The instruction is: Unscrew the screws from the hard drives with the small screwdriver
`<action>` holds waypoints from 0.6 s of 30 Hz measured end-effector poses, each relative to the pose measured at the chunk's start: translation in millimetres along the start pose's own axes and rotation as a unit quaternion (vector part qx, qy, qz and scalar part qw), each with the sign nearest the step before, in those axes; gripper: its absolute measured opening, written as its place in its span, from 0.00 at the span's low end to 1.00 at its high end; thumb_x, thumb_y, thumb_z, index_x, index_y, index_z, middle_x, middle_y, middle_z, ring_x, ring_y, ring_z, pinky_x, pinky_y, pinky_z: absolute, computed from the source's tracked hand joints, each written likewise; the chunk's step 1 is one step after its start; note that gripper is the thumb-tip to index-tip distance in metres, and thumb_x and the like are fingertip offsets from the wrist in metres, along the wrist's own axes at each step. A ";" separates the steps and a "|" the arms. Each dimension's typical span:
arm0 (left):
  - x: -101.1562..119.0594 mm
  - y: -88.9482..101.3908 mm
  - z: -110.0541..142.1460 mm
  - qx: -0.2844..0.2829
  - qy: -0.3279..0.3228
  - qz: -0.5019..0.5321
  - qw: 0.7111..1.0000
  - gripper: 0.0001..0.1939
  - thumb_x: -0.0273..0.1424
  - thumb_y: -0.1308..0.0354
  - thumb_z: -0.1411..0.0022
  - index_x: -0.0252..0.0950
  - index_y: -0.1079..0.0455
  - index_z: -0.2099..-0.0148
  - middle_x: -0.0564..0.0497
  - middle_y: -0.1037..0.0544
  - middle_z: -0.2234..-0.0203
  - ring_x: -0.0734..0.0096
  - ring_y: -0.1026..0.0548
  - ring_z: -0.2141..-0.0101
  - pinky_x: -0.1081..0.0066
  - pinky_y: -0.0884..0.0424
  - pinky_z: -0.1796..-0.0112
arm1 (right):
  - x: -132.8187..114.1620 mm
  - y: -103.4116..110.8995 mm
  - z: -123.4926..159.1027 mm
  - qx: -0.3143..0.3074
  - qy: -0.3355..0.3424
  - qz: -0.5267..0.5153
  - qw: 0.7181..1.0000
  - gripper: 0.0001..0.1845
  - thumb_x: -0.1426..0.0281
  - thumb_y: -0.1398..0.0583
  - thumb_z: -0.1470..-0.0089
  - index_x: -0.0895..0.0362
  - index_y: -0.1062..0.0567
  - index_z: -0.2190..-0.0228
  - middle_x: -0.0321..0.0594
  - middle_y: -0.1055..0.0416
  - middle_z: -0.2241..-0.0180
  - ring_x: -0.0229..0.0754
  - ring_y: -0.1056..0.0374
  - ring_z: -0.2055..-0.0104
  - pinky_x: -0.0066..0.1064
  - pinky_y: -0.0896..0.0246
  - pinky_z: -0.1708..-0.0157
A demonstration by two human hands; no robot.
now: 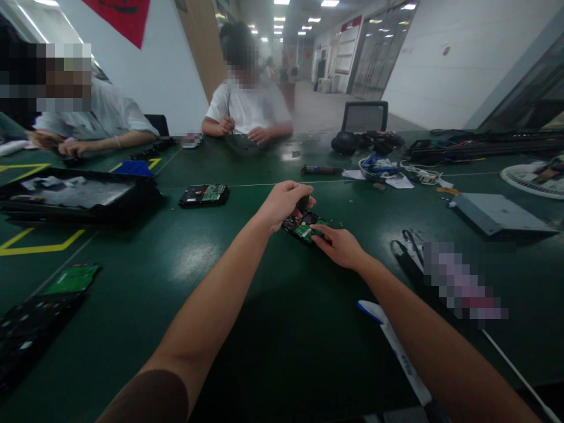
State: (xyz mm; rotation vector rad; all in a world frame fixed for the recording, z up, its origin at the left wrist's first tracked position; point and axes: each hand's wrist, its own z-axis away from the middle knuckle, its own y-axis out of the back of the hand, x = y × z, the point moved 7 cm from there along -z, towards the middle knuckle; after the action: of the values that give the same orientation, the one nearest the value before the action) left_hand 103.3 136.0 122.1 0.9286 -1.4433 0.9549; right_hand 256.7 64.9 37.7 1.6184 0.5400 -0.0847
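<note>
A hard drive (303,232) with a dark casing and a green circuit board lies on the table in front of me. My left hand (285,202) is over its far left end, fingers curled around a dark thing, mostly hidden, that I cannot make out. At the drive's right edge, my right hand (342,245) grips it, with the fingertips on the board side. Small bits are scattered just beyond the drive. Left of my hands sits a similar hard drive (204,195), board side up.
A black tray (145,197) is at the left, with dark boards (39,320) nearer me. A brown-handled tool (321,170), a bowl of blue items (379,166) and a grey metal box (502,212) are to the right. A white-and-blue tool (399,346) lies beneath my right forearm. Two people sit opposite.
</note>
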 end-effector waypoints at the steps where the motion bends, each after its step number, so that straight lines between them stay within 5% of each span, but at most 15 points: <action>1: 0.3 0.4 -0.3 0.015 -0.009 0.003 1.000 0.10 0.36 0.38 0.36 0.36 0.31 0.65 0.43 0.19 0.68 0.68 0.22 0.70 0.74 0.34 0.77 | -0.3 0.2 0.0 0.001 0.001 0.000 1.000 0.26 0.54 0.47 0.31 0.49 0.30 0.37 0.38 0.24 0.70 0.39 0.33 0.72 0.30 0.50 0.71; 7: 11.6 6.1 0.7 0.090 -0.102 -0.088 0.987 0.10 0.34 0.39 0.38 0.36 0.27 0.71 0.50 0.23 0.72 0.75 0.29 0.73 0.76 0.37 0.77 | -0.6 -0.7 -0.2 -0.007 0.000 0.005 1.000 0.26 0.54 0.47 0.31 0.49 0.31 0.37 0.37 0.25 0.71 0.40 0.33 0.72 0.31 0.51 0.71; 14: 4.7 -1.6 1.1 0.021 -0.039 -0.011 0.999 0.08 0.35 0.41 0.36 0.35 0.28 0.64 0.45 0.19 0.69 0.71 0.24 0.72 0.76 0.37 0.79 | 1.1 -0.9 -0.3 -0.001 0.000 0.007 1.000 0.26 0.54 0.46 0.31 0.49 0.30 0.37 0.38 0.24 0.70 0.39 0.34 0.72 0.30 0.52 0.72; 18: -1.9 1.0 -1.3 0.049 -0.019 0.040 0.998 0.07 0.35 0.43 0.34 0.36 0.32 0.62 0.45 0.19 0.68 0.70 0.22 0.69 0.77 0.36 0.79 | 0.6 -0.4 -0.2 -0.003 0.003 0.004 1.000 0.26 0.54 0.46 0.31 0.50 0.30 0.37 0.38 0.24 0.69 0.39 0.34 0.72 0.30 0.52 0.72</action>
State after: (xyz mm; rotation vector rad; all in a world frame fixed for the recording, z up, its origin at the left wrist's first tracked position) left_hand 102.9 137.6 120.3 0.9719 -1.4863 1.0805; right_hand 257.0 65.2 37.1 1.6162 0.5367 -0.0728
